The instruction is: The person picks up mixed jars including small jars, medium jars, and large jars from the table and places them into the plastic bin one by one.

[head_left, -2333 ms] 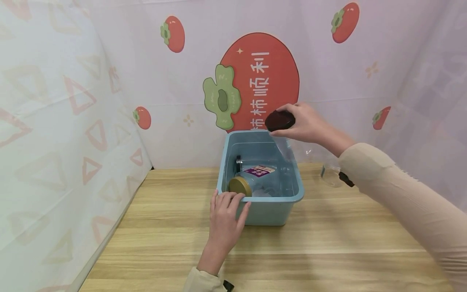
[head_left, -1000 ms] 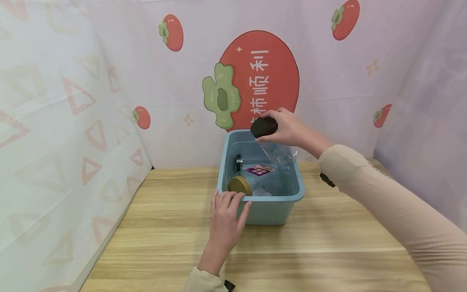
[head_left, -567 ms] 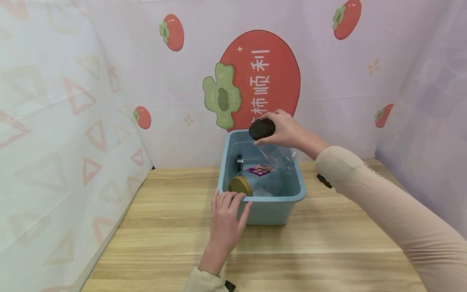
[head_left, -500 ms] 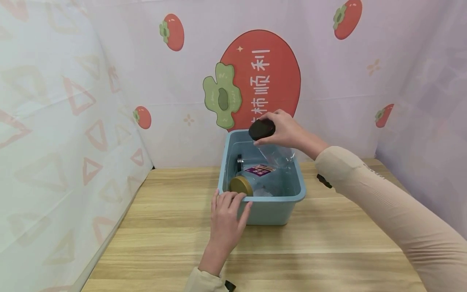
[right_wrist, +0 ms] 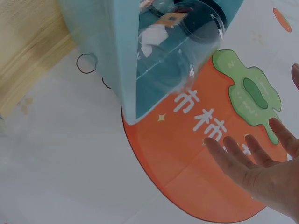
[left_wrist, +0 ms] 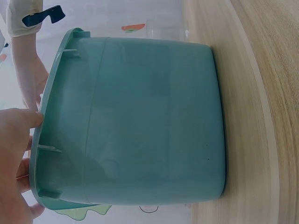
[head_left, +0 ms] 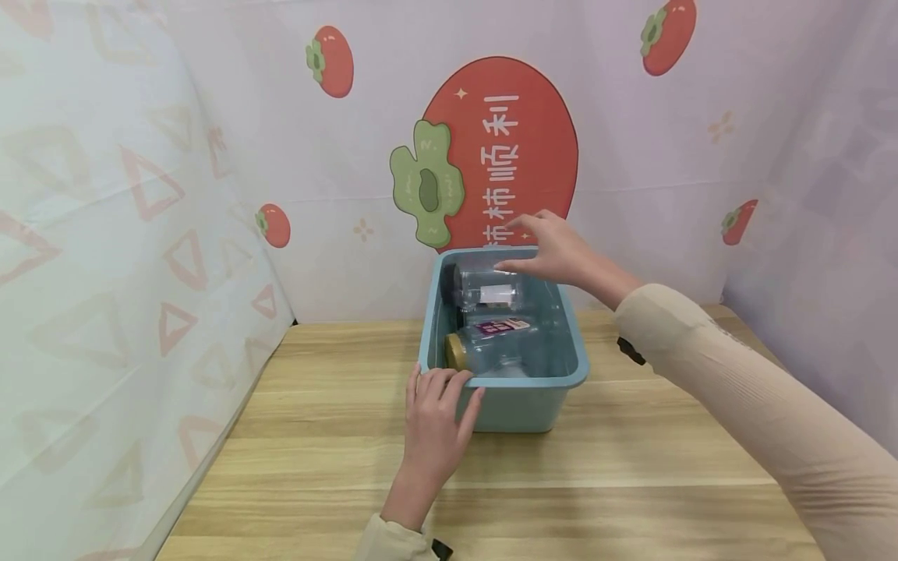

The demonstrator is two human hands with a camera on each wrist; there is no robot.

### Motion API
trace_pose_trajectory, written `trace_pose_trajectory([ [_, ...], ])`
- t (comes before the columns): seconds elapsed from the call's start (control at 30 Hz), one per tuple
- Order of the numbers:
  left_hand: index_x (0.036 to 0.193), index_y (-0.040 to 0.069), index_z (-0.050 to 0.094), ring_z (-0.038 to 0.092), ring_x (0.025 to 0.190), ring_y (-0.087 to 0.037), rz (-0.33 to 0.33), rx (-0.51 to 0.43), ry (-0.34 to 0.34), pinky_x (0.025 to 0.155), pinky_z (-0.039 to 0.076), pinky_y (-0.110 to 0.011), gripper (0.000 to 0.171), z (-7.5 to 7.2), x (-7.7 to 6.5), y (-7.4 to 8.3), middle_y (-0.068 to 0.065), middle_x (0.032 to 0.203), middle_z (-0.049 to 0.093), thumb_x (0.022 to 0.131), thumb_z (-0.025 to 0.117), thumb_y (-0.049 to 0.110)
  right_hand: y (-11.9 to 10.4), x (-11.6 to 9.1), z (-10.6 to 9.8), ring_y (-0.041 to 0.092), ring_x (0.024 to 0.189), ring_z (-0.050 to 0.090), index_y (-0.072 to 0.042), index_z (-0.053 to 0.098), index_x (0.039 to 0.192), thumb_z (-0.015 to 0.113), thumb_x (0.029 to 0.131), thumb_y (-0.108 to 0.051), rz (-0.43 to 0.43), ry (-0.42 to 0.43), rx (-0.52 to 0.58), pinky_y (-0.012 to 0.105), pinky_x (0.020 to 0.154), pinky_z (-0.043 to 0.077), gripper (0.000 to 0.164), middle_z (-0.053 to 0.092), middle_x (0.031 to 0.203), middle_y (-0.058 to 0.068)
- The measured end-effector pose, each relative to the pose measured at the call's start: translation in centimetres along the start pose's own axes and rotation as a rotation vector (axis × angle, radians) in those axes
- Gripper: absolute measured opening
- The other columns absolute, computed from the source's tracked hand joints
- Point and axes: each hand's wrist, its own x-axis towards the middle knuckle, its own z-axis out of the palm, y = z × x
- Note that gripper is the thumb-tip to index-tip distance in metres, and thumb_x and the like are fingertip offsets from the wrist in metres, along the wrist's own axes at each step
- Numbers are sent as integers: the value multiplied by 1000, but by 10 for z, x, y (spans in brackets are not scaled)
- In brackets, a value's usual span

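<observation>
A blue plastic bin (head_left: 515, 409) stands on the table. My left hand (head_left: 436, 421) grips its near rim at the left corner, thumb outside and fingers over the edge. Above the far right part of the bin, my right hand (head_left: 557, 253) is spread with nothing in it; the right wrist view also shows its fingers (right_wrist: 229, 158) apart. A clear jar (head_left: 494, 294) with a black lid lies on its side at the back of the bin, lid to the left. In front of it lies a clear jar (head_left: 515, 351) with a gold lid and purple label.
Behind the bin hangs a white cloth (head_left: 365, 156) printed with red persimmons, and more cloth closes off the left and right sides. A clear container (left_wrist: 163, 30) stands on the wooden table (head_left: 316, 467) beyond the bin in the left wrist view.
My right hand came in leftward over the bin with the black-lidded jar, then let go of it; the jar now lies inside. The gold-lidded jar has shifted slightly. My left hand stayed put.
</observation>
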Motion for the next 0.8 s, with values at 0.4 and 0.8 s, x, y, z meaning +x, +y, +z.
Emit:
trace_pose_trajectory([
  [0.4, 111, 6, 76, 63, 106, -27, -9, 2, -7, 111, 44, -65, 25, 2, -1, -2, -8, 105, 71, 92, 82, 21, 16, -12, 1, 44, 136, 49, -1, 49, 152, 80, 95, -32, 6, 25, 34, 66, 109, 46, 72, 52, 148, 26],
  [0.8, 111, 7, 76, 63, 106, -26, -20, 1, -18, 112, 44, -65, 25, 2, -1, -2, -7, 106, 71, 92, 83, 21, 26, -22, 3, 45, 114, 60, 0, 52, 149, 79, 97, -25, -20, 77, 75, 60, 96, 54, 64, 57, 141, 27],
])
